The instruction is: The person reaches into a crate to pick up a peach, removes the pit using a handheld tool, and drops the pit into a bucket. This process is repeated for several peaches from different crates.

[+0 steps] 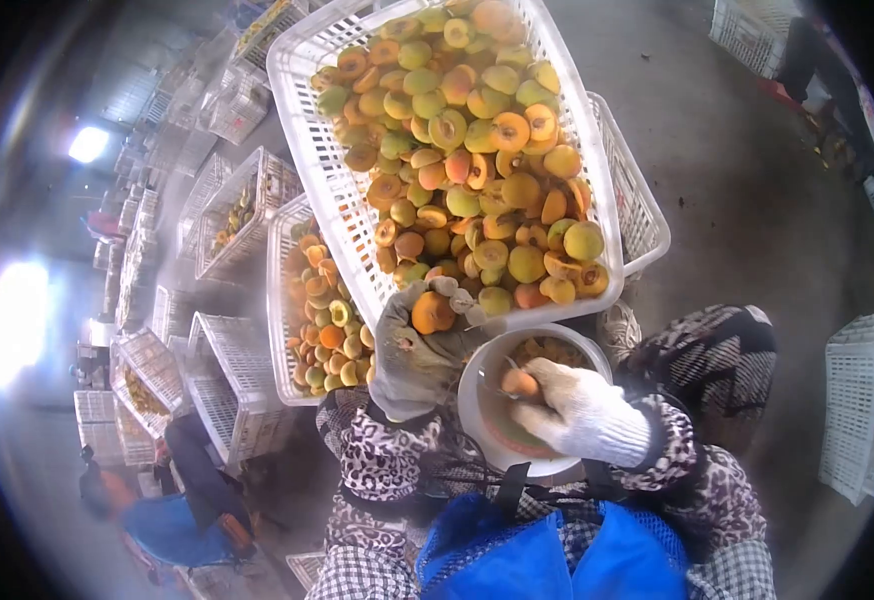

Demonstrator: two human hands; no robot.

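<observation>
My left hand (407, 350), in a grey, stained glove, is closed round an orange-yellow peach (432, 312) at the near edge of a large white crate (605, 215). That crate is heaped with halved peaches (457, 130), some cut side up with hollow centres. In a white knit glove, my right hand (579, 405) is over a white bucket (472, 400) between my knees. It grips a small tool (519, 384) with a rounded orange-brown handle end; the rest is mostly hidden. Peelings or scraps (552, 350) lie inside the bucket.
A second crate of peach halves (287, 330) stands left of the large one, and another white crate (647, 225) sits under it. More crates (242, 400) stand at left, with stacked ones (862, 410) at right. A seated person (197, 490) is at lower left.
</observation>
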